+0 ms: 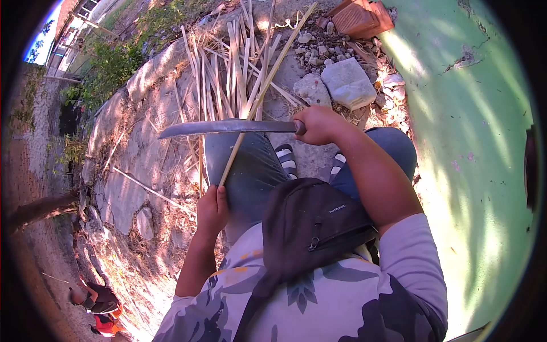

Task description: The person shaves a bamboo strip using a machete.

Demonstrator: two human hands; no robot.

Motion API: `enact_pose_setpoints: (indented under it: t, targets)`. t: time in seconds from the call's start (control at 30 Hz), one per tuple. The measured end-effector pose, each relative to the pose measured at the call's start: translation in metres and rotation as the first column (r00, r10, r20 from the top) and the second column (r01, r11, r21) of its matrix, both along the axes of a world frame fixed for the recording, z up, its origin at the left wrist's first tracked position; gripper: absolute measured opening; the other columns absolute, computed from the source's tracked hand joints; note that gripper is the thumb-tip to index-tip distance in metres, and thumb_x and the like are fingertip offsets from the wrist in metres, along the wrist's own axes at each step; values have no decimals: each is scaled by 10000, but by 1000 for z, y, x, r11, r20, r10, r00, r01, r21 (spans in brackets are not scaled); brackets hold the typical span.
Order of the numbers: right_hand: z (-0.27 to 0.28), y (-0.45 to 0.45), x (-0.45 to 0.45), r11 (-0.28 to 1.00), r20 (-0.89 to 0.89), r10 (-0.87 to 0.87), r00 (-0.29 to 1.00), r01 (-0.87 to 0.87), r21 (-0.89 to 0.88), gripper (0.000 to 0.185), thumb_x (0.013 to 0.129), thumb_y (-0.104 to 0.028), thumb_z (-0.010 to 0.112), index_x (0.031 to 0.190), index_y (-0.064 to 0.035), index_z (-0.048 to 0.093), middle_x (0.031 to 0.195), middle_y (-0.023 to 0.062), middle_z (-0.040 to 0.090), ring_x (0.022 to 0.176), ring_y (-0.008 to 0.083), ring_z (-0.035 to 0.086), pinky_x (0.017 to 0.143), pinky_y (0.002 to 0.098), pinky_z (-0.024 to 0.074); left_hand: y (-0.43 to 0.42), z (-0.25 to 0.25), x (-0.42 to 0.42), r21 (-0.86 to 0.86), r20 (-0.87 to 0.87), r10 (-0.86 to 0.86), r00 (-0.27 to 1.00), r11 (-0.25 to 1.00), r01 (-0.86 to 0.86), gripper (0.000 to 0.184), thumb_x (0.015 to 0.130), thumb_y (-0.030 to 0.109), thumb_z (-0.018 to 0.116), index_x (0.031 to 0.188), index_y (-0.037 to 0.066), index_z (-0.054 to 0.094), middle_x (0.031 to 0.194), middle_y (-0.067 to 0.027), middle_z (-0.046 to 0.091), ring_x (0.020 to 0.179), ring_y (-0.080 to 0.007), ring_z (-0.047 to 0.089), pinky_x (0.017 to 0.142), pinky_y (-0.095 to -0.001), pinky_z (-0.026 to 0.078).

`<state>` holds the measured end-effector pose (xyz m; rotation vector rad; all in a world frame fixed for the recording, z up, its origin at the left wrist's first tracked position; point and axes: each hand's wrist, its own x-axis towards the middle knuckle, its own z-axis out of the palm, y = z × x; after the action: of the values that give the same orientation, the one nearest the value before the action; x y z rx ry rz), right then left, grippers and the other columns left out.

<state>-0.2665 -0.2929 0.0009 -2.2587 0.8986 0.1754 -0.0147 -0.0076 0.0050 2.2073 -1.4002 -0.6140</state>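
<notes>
My right hand is closed round the handle of a machete, whose long blade points left across my thigh. In my left hand, the thumb and fingers grip the near end of a long bamboo strip. This strip slants up and away to the right, and the blade crosses it; whether they touch, I cannot tell. Beyond the blade, many pale bamboo strips lie in a loose pile on the ground. A black bag rests against my front.
Pale stone blocks and rubble lie ahead to the right, with reddish bricks behind. A green wall stands at my right. One loose strip is on the ground at left. Another person is at the lower left.
</notes>
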Motion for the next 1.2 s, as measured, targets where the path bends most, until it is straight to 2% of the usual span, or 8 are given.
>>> enact_pose_setpoints:
  t: [0.27,0.37,0.47,0.77,0.87,0.97,1.07,1.2]
  targets:
    - [-2,-2,1,1000,-16,-2,1000,2,16,215,813,-277,765,984,-148,751,975,118,749,961,322,713,875,430,553,0,-3,2,-9,-5,-3,1000,1000,3,470,1088,395,424,833,9,503,621,-216,529,590,-453,572,545,-493,412]
    - [-12,-2,-2,1000,84,17,996,-16,-16,246,815,-313,785,873,-92,694,852,144,721,854,364,699,774,456,545,0,-4,1,-35,2,-8,1000,999,8,464,1088,393,428,840,9,510,620,-210,531,584,-448,572,543,-487,414]
    - [-3,-2,1,1000,-16,13,1000,-12,23,220,810,-285,767,980,-147,750,974,120,749,959,329,711,873,430,553,0,-3,1,-40,-2,-8,1000,999,8,459,1088,391,430,847,10,517,619,-206,535,579,-441,574,542,-481,417]
    - [-6,-2,0,999,5,24,1000,-24,26,209,815,-276,770,975,-142,748,960,117,750,950,324,714,864,426,554,1,-3,1,-28,-2,-3,1000,1000,3,457,1087,386,434,844,9,519,614,-202,534,569,-430,573,536,-474,416]
    - [-14,-1,-3,1000,107,26,994,-28,13,235,820,-291,786,888,-88,690,842,142,714,841,361,695,758,449,537,0,-2,0,-31,-7,1,1000,1000,-1,450,1086,376,435,841,8,517,616,-205,533,568,-431,570,535,-476,411]
    - [-14,-1,-3,1000,115,26,993,-27,10,232,821,-287,786,885,-86,689,837,143,712,837,360,694,758,449,534,1,-3,1,-24,-14,5,1000,1000,-6,442,1086,364,434,839,7,515,617,-208,531,573,-434,571,537,-480,408]
    - [-2,-1,0,998,21,21,1000,-22,52,217,817,-281,777,969,-129,747,956,123,748,940,325,714,856,423,552,0,-4,2,-30,-4,7,1000,1000,-7,438,1085,358,435,835,7,512,616,-209,528,577,-436,571,539,-481,407]
    - [-13,-2,-2,999,124,31,992,-35,24,243,824,-289,788,898,-83,683,838,144,709,839,364,692,761,451,532,1,-7,3,-39,-1,4,1000,999,-4,440,1082,359,440,823,9,504,608,-205,519,570,-432,563,537,-476,404]
